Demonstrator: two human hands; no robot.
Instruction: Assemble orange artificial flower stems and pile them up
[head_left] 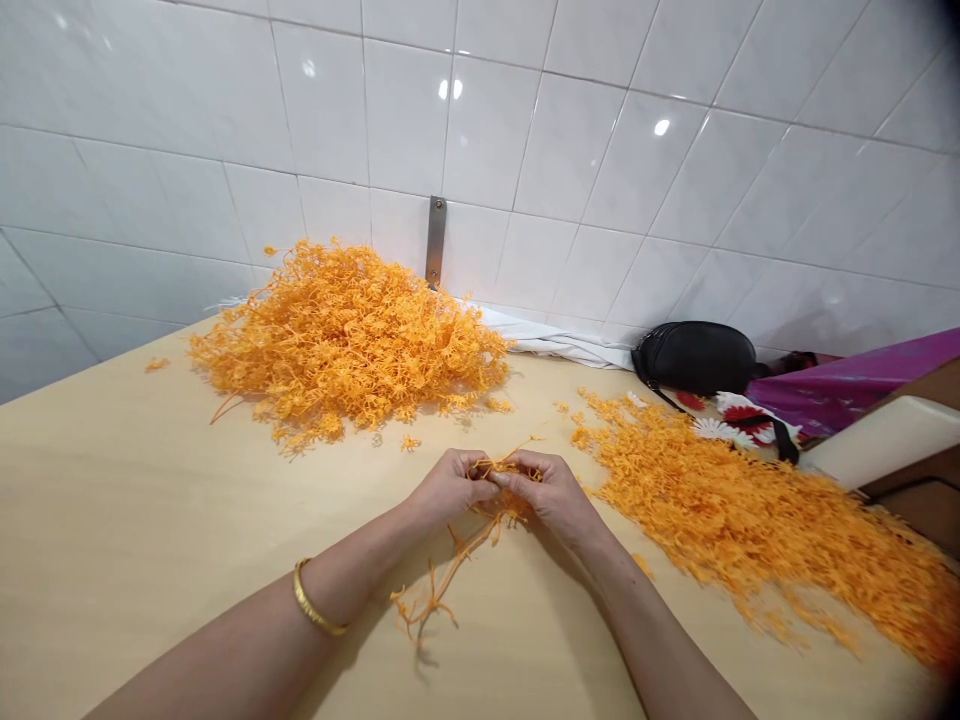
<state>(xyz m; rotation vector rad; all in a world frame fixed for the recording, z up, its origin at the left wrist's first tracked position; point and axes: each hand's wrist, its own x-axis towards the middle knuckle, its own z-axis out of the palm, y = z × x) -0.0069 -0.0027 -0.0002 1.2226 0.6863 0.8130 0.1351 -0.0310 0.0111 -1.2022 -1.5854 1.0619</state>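
My left hand (457, 483) and my right hand (546, 492) meet over the table, thumbs close together. Between them they pinch an orange artificial flower sprig (463, 560), whose branching stem hangs down toward me with its lower end splayed. Thin orange strands stick out above the fingers. Part of the sprig is hidden behind the hands. Ahead and to the left lies a large tangled heap of orange artificial flowers (360, 345). To the right spreads a flatter pile of loose orange florets (750, 520).
The pale wooden table (150, 520) meets a white tiled wall with a metal bracket (436, 243). White cloth (555, 335) runs along the back edge. At the right are a black pouch (697, 357), red and white flowers (724, 425), purple sheeting (847, 385) and a cream-coloured object (889, 440).
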